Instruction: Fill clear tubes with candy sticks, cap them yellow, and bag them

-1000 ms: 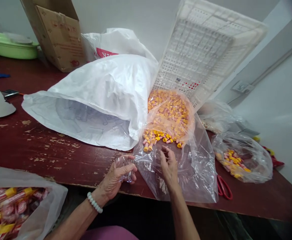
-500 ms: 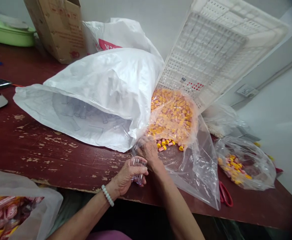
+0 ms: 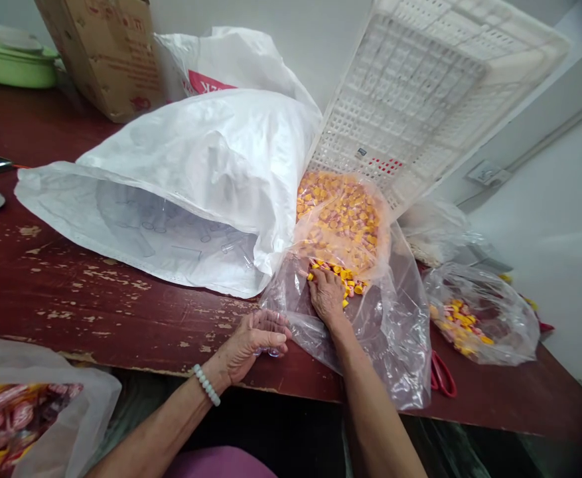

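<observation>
My left hand point(image 3: 255, 342) is closed around clear plastic tubes point(image 3: 271, 325) near the table's front edge; the fingers partly hide them. At the mouth of a clear plastic bag point(image 3: 390, 332), my right hand point(image 3: 328, 295) reaches onto small yellow-capped pieces with red-and-white bodies point(image 3: 355, 287). Its fingers are apart and bent down among the pieces, with the tips partly hidden. More of these pieces fill the bag behind it. A large white sack point(image 3: 211, 153) lies to the left, its mouth gaping, with several loose clear tubes point(image 3: 186, 252) inside.
A white perforated crate point(image 3: 410, 86) leans against the wall behind the bag. Right of it are another clear bag point(image 3: 509, 325) with yellow pieces and red-handled scissors point(image 3: 442, 375). At lower left sits a bag point(image 3: 91, 392) of filled tubes. A cardboard box point(image 3: 106, 60) and green basin point(image 3: 16, 66) stand behind.
My right hand has moved away from my left hand, forward and right, onto the yellow-capped pieces. My left hand stays near the table edge with the tubes. The view has shifted slightly.
</observation>
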`<state>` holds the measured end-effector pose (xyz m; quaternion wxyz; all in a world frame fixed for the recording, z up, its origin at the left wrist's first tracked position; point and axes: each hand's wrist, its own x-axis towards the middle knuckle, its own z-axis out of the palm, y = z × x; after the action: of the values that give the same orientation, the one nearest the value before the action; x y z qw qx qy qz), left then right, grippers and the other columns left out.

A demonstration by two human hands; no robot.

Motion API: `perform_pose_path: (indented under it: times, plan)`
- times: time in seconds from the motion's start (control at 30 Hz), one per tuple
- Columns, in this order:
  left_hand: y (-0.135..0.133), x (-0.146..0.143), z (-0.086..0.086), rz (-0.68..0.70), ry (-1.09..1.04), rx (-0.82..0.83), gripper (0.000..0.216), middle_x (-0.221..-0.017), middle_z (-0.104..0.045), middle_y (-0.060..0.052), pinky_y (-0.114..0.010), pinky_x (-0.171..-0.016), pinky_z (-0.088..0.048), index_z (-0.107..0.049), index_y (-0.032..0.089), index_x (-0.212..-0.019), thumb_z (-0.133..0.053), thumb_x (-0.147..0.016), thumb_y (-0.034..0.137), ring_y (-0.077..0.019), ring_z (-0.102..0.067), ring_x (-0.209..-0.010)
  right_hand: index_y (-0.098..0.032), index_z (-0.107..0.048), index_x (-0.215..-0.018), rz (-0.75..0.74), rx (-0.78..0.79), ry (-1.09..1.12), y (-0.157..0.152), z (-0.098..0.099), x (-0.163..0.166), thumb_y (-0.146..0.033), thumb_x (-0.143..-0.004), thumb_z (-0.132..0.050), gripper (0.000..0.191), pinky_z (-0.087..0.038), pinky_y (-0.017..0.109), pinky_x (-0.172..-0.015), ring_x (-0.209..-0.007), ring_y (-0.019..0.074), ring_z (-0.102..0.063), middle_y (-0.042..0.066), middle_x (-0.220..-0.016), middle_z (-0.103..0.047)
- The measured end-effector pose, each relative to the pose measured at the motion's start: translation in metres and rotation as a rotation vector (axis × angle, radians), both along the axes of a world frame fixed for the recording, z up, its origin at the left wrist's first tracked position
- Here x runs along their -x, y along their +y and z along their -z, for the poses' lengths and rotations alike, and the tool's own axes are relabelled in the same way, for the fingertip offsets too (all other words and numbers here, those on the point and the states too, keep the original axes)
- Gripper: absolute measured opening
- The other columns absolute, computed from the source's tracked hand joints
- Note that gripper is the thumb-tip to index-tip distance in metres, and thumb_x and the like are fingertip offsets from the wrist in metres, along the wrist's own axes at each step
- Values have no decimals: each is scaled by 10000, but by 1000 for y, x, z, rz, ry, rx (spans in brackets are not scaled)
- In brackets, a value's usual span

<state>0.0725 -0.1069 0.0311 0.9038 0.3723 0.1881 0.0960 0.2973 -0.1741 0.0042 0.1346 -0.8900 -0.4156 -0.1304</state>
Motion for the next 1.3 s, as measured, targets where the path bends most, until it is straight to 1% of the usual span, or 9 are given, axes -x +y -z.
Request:
perform_pose_path:
  times: [0.13, 0.33, 0.5, 0.63, 0.77, 0.9, 1.0, 1.13, 1.3]
  plan:
    - [-5, 0, 0, 7, -25, -26, 280, -859, -681, -49, -239, -602, -449, -590, 131, -851, -747, -619, 148, -113, -615, -625, -202, -635, -1076, -1, -80, 44, -25, 0, -4, -292, -854, -511, 270, -366, 383, -882, -1028, 243, -496, 98, -1093, -608]
    - [-8, 6, -5, 6, 36, -61, 338, -848, -671, -47, -294, -674, -509, -556, 140, -889, -764, -630, 200, -157, -658, -694, -182, -681, -898, -50, -171, 125, -27, -11, -9, -232, -825, -539, 168, -400, 351, -834, -921, 214, -565, 86, -936, -667]
    - [-7, 14, -10, -54, 53, -196, 357, -848, -625, -14, -251, -516, -503, -531, 164, -923, -754, -657, 248, -140, -629, -624, -143, -648, -987, -21, -284, 164, -51, -35, -15, -258, -880, -427, 271, -432, 320, -824, -927, 189, -587, 101, -991, -668]
    - [-8, 15, -7, -59, 44, -308, 351, -843, -614, -19, -198, -471, -466, -541, 150, -933, -747, -669, 254, -107, -589, -606, -118, -635, -989, -3, -300, 210, -93, -45, 0, -332, -895, -412, 323, -464, 298, -709, -763, 171, -609, 100, -905, -676]
    - [-12, 14, -6, -18, 61, -363, 343, -863, -622, -24, -197, -512, -476, -559, 144, -927, -746, -658, 246, -98, -578, -630, -187, -677, -886, -106, -190, 219, -121, -32, 31, -326, -810, -584, 184, -449, 347, -796, -832, 199, -600, 76, -914, -682]
    - [-16, 16, -11, -1, 87, -397, 333, -854, -640, -32, -210, -515, -474, -568, 143, -922, -734, -647, 232, -107, -575, -628, -195, -681, -919, -115, -161, 201, -126, -14, 44, -277, -864, -509, 198, -429, 406, -858, -904, 226, -585, 103, -947, -669]
    - [-18, 18, -16, 4, 103, -445, 329, -840, -653, -40, -222, -518, -474, -580, 144, -927, -724, -649, 244, -123, -580, -644, -183, -653, -974, -78, -212, 194, -125, -14, 47, -312, -897, -461, 243, -451, 402, -840, -906, 226, -585, 112, -963, -653]
    - [-21, 20, -20, 9, 121, -531, 322, -851, -659, -52, -221, -519, -463, -590, 146, -930, -713, -661, 271, -144, -581, -691, -186, -616, -1027, -100, -413, 276, -117, -34, 68, -350, -891, -498, 244, -475, 362, -815, -907, 204, -595, 97, -988, -639]
    - [-23, 20, -26, 8, 106, -727, 228, -811, -649, -39, -240, -634, -443, -628, 133, -881, -695, -679, 215, -137, -559, -705, -220, -636, -965, -336, -518, 541, -100, -70, 119, -310, -882, -546, 152, -493, 289, -744, -850, 153, -603, 41, -935, -632]
